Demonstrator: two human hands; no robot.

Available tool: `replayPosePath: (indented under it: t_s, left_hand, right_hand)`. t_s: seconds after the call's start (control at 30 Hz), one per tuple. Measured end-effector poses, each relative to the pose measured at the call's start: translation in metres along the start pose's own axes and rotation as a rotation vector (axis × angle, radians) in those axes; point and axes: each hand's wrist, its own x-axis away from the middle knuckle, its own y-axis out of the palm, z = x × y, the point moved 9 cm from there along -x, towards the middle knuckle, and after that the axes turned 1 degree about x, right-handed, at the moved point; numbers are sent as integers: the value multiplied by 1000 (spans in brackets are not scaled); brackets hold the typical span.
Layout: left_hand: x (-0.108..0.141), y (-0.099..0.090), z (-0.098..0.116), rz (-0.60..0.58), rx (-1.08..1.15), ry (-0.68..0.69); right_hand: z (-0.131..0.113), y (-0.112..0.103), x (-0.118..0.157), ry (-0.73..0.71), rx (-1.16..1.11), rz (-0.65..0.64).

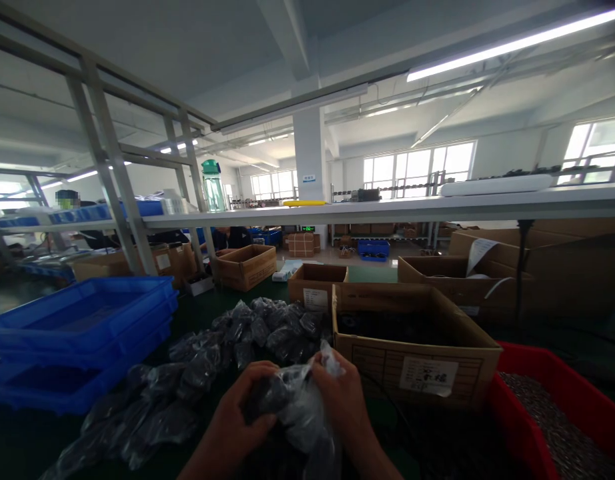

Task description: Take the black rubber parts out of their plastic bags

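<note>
Both my hands are on a clear plastic bag (pixel 305 413) low in the middle of the view. My left hand (pixel 237 417) curls round its left side, where a dark part shows through the film. With fingers pinched together, my right hand (pixel 340 393) grips the bag's upper edge, and a tuft of film sticks up beyond the fingertips. What the dark part is, I cannot make out. Just beyond my hands lies a heap of similar bagged dark parts (pixel 247 327), spreading toward the lower left.
Stacked blue trays (pixel 82 313) stand at the left. Right of my hands is an open cardboard box (pixel 377 360) with dark contents, then a red bin (pixel 517 373) of small metal pieces. A shelf (pixel 367 212) crosses above, bearing a green-lidded bottle (pixel 213 187). A person (pixel 70 200) is far left.
</note>
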Motion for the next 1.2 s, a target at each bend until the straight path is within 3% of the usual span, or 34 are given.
replayPosePath:
  t_s: [0.07, 0.17, 0.3, 0.4, 0.47, 0.57, 0.67, 0.77, 1.03, 1.2]
  left_hand:
    - [1, -10, -5, 37, 97, -94]
    - [2, -15, -7, 63, 132, -178]
    - [3, -12, -9, 35, 159, -205]
    - [0, -15, -27, 18, 242, -300]
    - [-6, -28, -43, 49, 148, -346]
    - [-23, -53, -63, 135, -169, -331]
    - [-42, -61, -77, 170, -341, -276]
    - [-57, -50, -84, 145, -470, -216]
    - [-74, 11, -88, -69, -710, -156]
    - [-82, 17, -98, -83, -747, -197]
  right_hand:
    - [8, -4, -3, 106, -145, -6]
    - [-4, 5, 0, 61, -222, -84]
    - [-14, 28, 10, -1, -33, -212]
    - [-10, 20, 7, 34, 59, -136]
    - [-5, 8, 2, 68, 26, -70]
    - [0, -9, -1, 83, -3, 2]
    - [4, -15, 3, 111, -54, 13]
    - [7, -14, 10, 127, -76, 7]
    - [16, -16, 18, 157, -107, 14]
    - [18, -19, 19, 154, -97, 33]
